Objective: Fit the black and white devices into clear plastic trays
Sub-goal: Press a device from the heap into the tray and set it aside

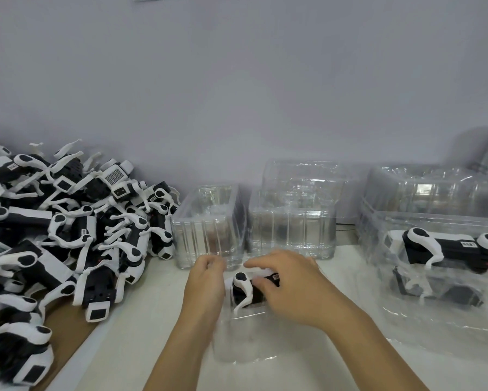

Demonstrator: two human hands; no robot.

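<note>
While device [247, 289] sits half-seated in clear tray [241, 338] at table centre: right hand [288, 289] curled over device body, pressing; left hand [206, 280] curled on tray's left edge. Risks: white leg snags on cavity wall, thin tray buckles or skids under off-centre push.

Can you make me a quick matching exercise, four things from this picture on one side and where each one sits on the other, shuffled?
Things:
1. pile of devices
2. packed tray
3. stack of empty trays
4. right hand

Places:
A. far right of the table
B. near the middle, on a device in a tray
C. left side of the table
D. back centre, against the wall

Pairs: 1-C, 2-A, 3-D, 4-B
</note>
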